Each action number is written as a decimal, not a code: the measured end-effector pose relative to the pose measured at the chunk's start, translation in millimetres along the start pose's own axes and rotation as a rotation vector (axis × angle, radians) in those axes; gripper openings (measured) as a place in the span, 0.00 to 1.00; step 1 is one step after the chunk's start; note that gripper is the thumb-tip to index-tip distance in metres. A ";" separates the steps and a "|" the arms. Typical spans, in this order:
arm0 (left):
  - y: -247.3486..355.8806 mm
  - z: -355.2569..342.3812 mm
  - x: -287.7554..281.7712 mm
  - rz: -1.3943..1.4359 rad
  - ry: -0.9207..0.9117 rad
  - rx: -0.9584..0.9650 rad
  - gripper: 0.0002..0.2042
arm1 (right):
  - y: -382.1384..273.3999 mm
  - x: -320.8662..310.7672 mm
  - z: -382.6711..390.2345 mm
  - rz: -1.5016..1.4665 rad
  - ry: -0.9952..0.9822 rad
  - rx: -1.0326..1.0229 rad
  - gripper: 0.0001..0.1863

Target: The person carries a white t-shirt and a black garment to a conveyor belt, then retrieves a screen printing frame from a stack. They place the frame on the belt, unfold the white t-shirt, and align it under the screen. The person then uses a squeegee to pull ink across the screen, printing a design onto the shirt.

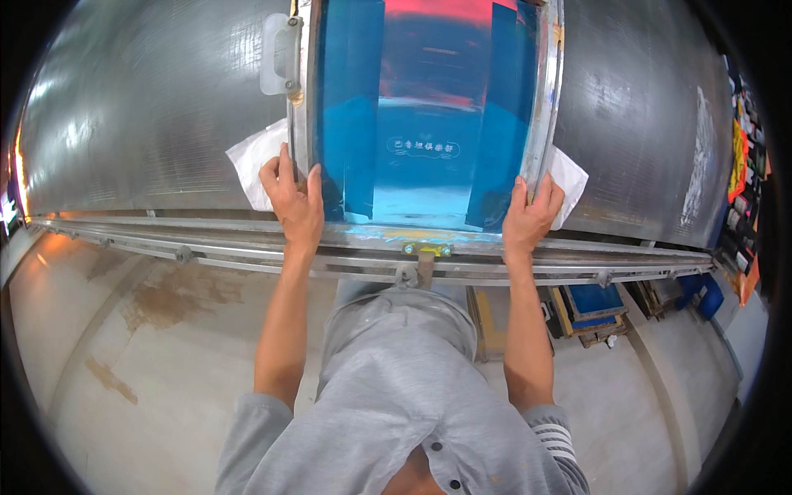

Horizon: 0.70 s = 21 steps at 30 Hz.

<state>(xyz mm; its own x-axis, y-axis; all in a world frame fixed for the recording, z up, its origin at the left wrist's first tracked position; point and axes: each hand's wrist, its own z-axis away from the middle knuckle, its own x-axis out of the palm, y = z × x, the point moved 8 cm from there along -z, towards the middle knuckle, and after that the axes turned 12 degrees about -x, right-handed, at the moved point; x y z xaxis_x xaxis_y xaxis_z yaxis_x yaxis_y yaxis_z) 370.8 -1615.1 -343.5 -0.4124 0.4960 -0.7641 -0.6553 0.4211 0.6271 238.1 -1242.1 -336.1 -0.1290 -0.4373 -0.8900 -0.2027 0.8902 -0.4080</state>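
A screen-printing frame [549, 91] with metal sides and blue mesh lies in front of me, its near bar close to the table edge. Pale lettering shows in the middle of the mesh, with red ink at the far end. My left hand [295, 206] grips the frame's left side near the near corner, thumb on the inner side and fingers outside. On the right side, my right hand [530, 221] holds it likewise. White sheet-like material [257, 163] sticks out by my left hand, and a similar white piece [569, 186] by my right; whether they join beneath the frame is hidden.
The long grey table [165, 107] stretches to both sides. Metal rails [223, 254] with a yellowish clamp piece [427, 249] run along its near edge. A clear handle-like plate [280, 56] is bolted to the frame's left side. More frames [590, 301] are stacked below at right; bottles [742, 206] stand far right.
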 end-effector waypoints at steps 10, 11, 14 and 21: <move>49.0 19.7 1.3 -0.333 0.133 0.342 0.31 | 3.0 -1.7 1.9 -0.029 0.017 -0.010 0.24; 46.7 28.3 14.9 -0.296 0.030 0.383 0.32 | 3.5 -2.1 1.6 -0.034 0.017 -0.005 0.24; 83.8 63.1 54.3 -0.301 -0.293 0.401 0.34 | 4.2 -0.8 1.8 -0.048 0.011 0.002 0.23; 95.9 78.4 107.3 -0.406 -0.459 0.292 0.42 | 1.2 -3.0 -1.6 -0.038 0.000 -0.002 0.23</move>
<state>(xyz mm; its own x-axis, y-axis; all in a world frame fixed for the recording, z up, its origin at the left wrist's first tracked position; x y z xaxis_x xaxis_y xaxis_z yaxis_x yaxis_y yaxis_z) 313.3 -1462.0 -353.4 0.1834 0.5001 -0.8463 -0.4766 0.7982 0.3684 236.7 -1240.0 -333.6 -0.1209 -0.4707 -0.8739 -0.2094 0.8727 -0.4411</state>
